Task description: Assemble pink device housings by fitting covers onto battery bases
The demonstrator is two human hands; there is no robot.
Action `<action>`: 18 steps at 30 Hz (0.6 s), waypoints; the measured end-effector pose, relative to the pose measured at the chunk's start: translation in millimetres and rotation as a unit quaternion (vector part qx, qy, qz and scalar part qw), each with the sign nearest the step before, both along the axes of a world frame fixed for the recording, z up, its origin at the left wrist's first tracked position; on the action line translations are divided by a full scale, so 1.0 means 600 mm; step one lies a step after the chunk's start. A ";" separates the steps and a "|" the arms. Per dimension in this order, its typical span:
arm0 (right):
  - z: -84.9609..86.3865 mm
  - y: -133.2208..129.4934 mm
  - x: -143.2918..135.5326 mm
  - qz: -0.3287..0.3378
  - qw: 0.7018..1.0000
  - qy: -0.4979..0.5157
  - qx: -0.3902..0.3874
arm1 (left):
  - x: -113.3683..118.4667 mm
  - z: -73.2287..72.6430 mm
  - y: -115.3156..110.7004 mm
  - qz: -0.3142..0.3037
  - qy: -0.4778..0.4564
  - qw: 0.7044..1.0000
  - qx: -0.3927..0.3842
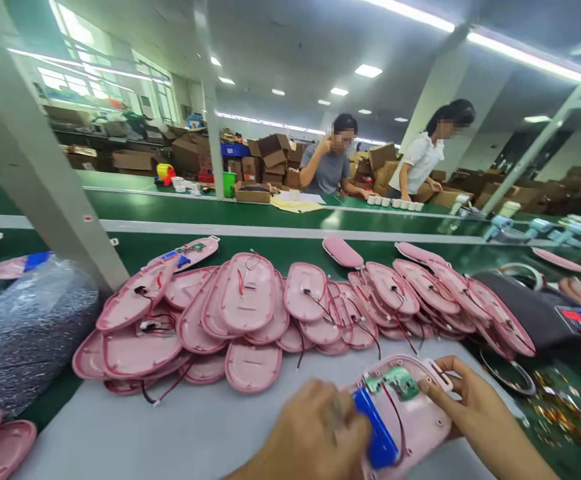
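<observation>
My right hand [470, 407] grips the right end of a pink plastic shell [428, 430], beside its white slotted handle, with the thumb on the inner face. Fixed inside the shell are a green circuit board [401, 383] and a blue battery pack [378, 433], with a dark red wire curving past them. My left hand [315, 430] is closed at the shell's left side, close to the battery pack. Its fingers are curled and slightly blurred, and what they hold is hidden. The shell is tilted above the grey work surface [185, 433].
Piled pink shells [253, 363] with wires span the bench behind my hands. A clear plastic bag of small dark parts [25, 340] stands left by a metal post [45, 133]. A dark grey bag [520, 310] lies right. Two people [330, 163] work across the green line.
</observation>
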State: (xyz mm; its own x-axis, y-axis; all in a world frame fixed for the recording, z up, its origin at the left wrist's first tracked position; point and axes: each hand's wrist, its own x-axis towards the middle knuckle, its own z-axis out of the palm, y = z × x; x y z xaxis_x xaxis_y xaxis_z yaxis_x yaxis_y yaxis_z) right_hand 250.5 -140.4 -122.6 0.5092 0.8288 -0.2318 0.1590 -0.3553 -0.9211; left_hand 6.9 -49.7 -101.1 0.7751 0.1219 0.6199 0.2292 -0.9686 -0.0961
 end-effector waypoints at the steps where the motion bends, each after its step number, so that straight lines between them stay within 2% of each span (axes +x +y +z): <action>1: -0.018 -0.013 -0.014 -0.033 0.999 0.034 0.010 | 0.002 0.005 0.004 0.028 0.032 0.995 -0.086; 3: -0.034 -0.033 -0.029 -0.069 0.996 0.049 0.021 | 0.004 0.013 0.008 0.072 0.103 0.963 -0.240; 4: -0.034 -0.042 -0.028 -0.056 0.998 0.034 0.007 | 0.005 0.017 0.009 0.078 0.132 0.946 -0.286; 6: -0.020 -0.056 -0.014 0.019 0.998 -0.043 -0.044 | 0.004 0.022 0.010 0.065 0.158 0.935 -0.310; 8: 0.017 -0.056 0.011 0.081 0.974 -0.192 -0.086 | 0.002 0.028 0.013 0.040 0.179 0.935 -0.304; 10: 0.075 -0.029 0.035 0.087 0.932 -0.345 -0.075 | 0.000 0.033 0.017 0.018 0.206 0.934 -0.291; 12: 0.143 0.032 0.046 0.085 0.894 -0.439 -0.015 | -0.001 0.031 0.018 0.010 0.239 0.937 -0.255; 14: 0.203 0.123 0.043 0.112 0.872 -0.475 0.038 | 0.000 0.016 0.012 0.014 0.256 0.951 -0.174; 16: 0.239 0.227 0.028 0.141 0.849 -0.506 0.056 | 0.003 -0.015 -0.001 -0.013 0.236 0.969 -0.077; 18: 0.250 0.324 0.003 0.203 0.836 -0.505 0.070 | 0.009 -0.053 -0.014 -0.064 0.173 0.983 -0.011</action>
State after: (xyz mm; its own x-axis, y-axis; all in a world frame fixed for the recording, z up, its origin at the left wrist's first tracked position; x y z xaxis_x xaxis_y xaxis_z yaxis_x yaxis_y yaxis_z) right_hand 252.4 54.1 27.4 0.0565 0.9637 0.2608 0.9622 0.0172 -0.2719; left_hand 12.3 -58.1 -132.7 0.9492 0.0202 0.3141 0.0629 -0.9900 -0.1261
